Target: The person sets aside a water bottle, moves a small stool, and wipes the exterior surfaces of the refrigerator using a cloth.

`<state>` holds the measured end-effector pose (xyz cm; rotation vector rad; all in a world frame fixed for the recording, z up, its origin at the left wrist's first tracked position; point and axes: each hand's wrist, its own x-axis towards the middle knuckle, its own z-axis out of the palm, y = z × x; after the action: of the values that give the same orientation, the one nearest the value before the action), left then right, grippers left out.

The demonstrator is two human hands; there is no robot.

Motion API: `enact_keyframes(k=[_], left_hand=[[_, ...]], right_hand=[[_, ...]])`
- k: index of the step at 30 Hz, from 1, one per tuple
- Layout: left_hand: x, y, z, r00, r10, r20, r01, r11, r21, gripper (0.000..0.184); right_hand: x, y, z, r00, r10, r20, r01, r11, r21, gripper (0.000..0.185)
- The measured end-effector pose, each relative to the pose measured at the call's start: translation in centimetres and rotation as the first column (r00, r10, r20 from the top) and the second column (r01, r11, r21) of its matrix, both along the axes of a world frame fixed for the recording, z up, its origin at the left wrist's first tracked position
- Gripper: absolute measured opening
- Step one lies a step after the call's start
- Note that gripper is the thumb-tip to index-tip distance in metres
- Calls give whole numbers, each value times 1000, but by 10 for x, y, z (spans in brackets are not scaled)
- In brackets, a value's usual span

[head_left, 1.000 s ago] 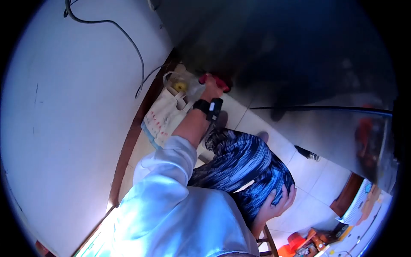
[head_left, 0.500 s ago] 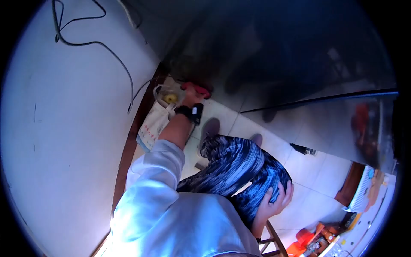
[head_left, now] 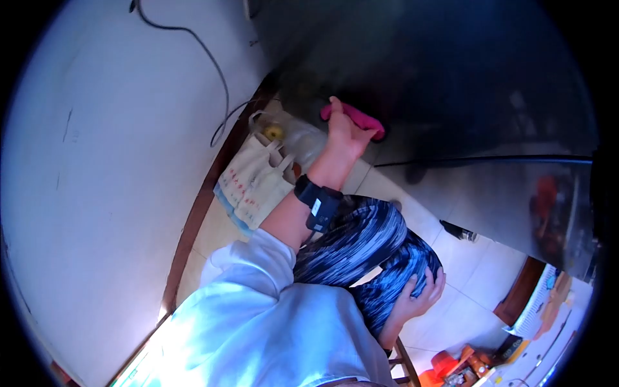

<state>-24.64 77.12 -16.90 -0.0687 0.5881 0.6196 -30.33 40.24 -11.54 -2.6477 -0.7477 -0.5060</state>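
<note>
My left hand [head_left: 347, 132] grips a bright pink cloth [head_left: 361, 120] and presses it to the low part of a dark, glossy upright panel [head_left: 464, 84]. A black device [head_left: 320, 203] is strapped round that wrist. My right hand [head_left: 420, 295] lies on my knee with its fingers spread over patterned dark-blue trousers [head_left: 354, 242]; nothing is in it. To the left of my left forearm stands a cream cloth bag [head_left: 255, 180] with red lettering. Behind it, a clear plastic bag [head_left: 303, 135] lies beside a round yellowish fruit [head_left: 273, 132].
A white wall [head_left: 116, 193] with a brown skirting board [head_left: 193, 238] runs along the left, and a dark cable [head_left: 209, 55] hangs on it. A black brush-like object [head_left: 459, 231] lies on the tiled floor. Lower right are red items [head_left: 443, 363] and a white basket [head_left: 534, 303].
My left hand has moved right and away from the bags with the pink cloth, along the dark panel. The view has shifted slightly. My right hand stays on the knee.
</note>
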Motion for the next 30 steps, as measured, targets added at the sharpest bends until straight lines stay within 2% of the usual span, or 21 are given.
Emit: enact_keyframes(k=[2, 3, 5, 7, 10, 11, 13, 14, 19, 21, 23, 24, 25, 26, 28, 30], left_hand=[[3, 7, -12, 991, -42, -124, 34, 997, -69, 73], [8, 15, -49, 987, -75, -143, 67, 996, -61, 80], [9, 23, -91, 992, -103, -72, 98, 993, -70, 85], [8, 23, -116, 999, -44, -12, 43, 996, -80, 87], [6, 32, -200, 998, -27, -61, 26, 999, -24, 94], [10, 34, -204, 998, -29, -56, 28, 999, -22, 94], [10, 29, -202, 973, 34, -230, -40, 999, -22, 93], [10, 25, -199, 973, 27, -229, -33, 999, -23, 93], [11, 10, -109, 951, -205, -231, 208, 978, -10, 90], [7, -5, -19, 964, -237, -120, 236, 971, -22, 89], [1, -10, 30, 959, -283, 24, 276, 950, 149, 95], [-7, -6, 57, 940, -308, 147, 304, 952, 45, 94], [-17, -11, 82, 897, -351, 270, 294, 928, 231, 95], [-24, -9, 102, 889, -349, 298, 278, 926, 255, 95], [-32, 3, 109, 858, -363, 363, 208, 892, 401, 93], [-38, 14, 100, 876, -351, 331, 234, 909, 345, 91]], right_hand=[[-1, 2, 2, 1000, -6, -8, 6, 1000, 9, 24], [0, 4, 4, 1000, 1, -15, -1, 1000, 19, 25], [1, 3, 3, 1000, -20, -13, 20, 1000, 23, 25], [2, 5, 5, 999, -13, -37, 14, 1000, 21, 24], [1, 8, 8, 999, -18, -38, 19, 1000, 24, 23], [3, 10, 7, 999, -20, -32, 21, 999, 26, 23], [0, 9, 10, 999, -13, -44, 15, 999, 31, 24], [-2, 8, 11, 999, -21, -43, 22, 999, 30, 24], [-1, 11, 15, 998, -19, -68, 21, 999, 33, 25], [1, 12, 18, 997, -17, -77, 20, 999, 34, 26], [0, 10, 19, 995, -25, -94, 28, 999, 37, 27], [0, 9, 21, 994, -23, -106, 28, 999, 38, 27], [-1, 9, 21, 994, -27, -106, 32, 998, 47, 28], [-2, 8, 23, 994, -38, -98, 41, 999, 32, 29], [-2, 6, 21, 993, -51, -103, 56, 998, 40, 28], [-1, 1, 18, 993, -62, -103, 68, 996, 50, 27]])
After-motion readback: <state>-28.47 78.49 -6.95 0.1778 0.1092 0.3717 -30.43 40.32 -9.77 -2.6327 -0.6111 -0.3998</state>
